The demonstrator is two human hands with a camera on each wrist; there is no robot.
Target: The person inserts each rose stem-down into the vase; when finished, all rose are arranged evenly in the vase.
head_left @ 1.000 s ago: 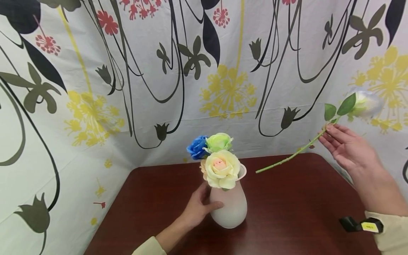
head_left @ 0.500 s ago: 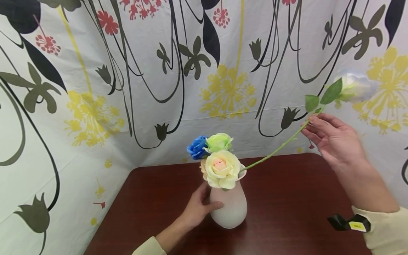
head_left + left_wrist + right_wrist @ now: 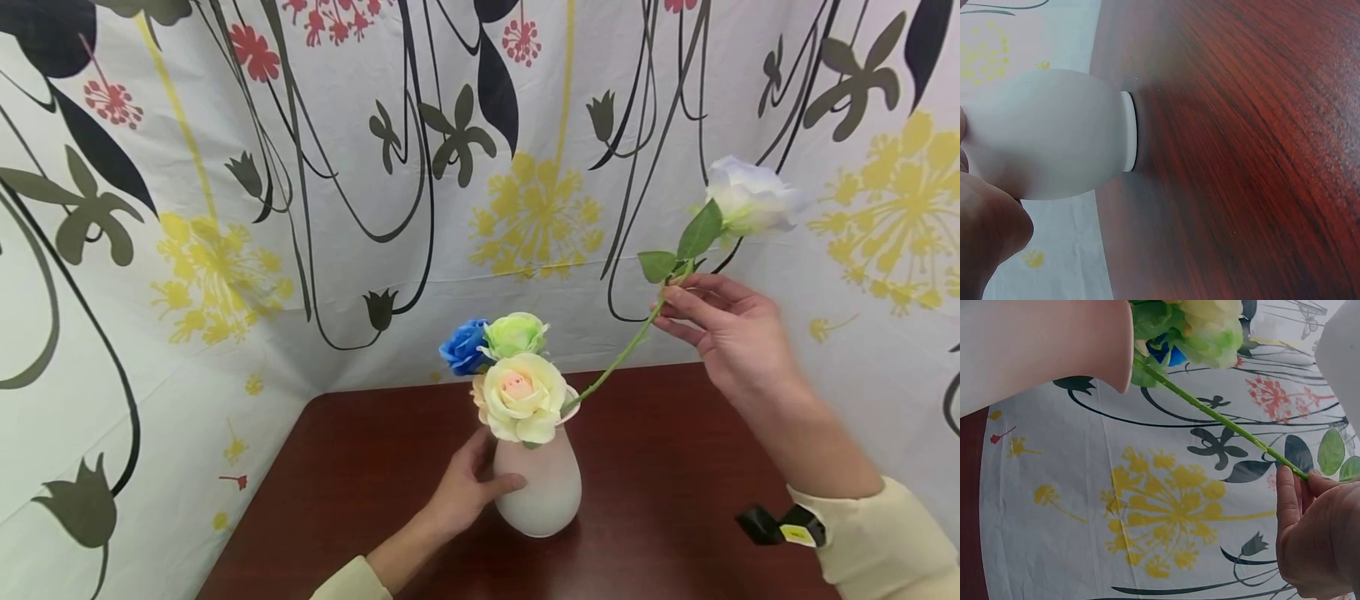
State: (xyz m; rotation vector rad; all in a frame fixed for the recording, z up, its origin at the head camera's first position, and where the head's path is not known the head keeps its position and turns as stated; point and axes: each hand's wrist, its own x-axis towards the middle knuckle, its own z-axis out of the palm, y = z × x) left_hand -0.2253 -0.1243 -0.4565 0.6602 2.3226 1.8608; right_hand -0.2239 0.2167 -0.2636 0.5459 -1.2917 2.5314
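Note:
A white vase (image 3: 542, 487) stands upright on the table, steadied by my left hand (image 3: 467, 487), whose thumb and fingers curl round its left side. In its mouth sit a cream rose (image 3: 522, 398), a green rose (image 3: 516, 335), a blue rose (image 3: 464, 347) and a peach bloom mostly hidden behind the cream one. My right hand (image 3: 738, 333) pinches the green stem (image 3: 1229, 425) of a white rose (image 3: 750, 197) just below its leaves. That stem slants down to the left, its lower end inside the vase's rim (image 3: 1127, 350).
The dark red-brown table (image 3: 375, 467) has its back edge near a flower-printed cloth (image 3: 337, 250) that hangs behind and at both sides. A small black device with a yellow label (image 3: 797, 533) sits at the right sleeve.
My right hand has moved left with the white rose, bringing its stem end from beside the vase to inside the rim. The stem now stands steeper. My left hand and the vase have stayed put.

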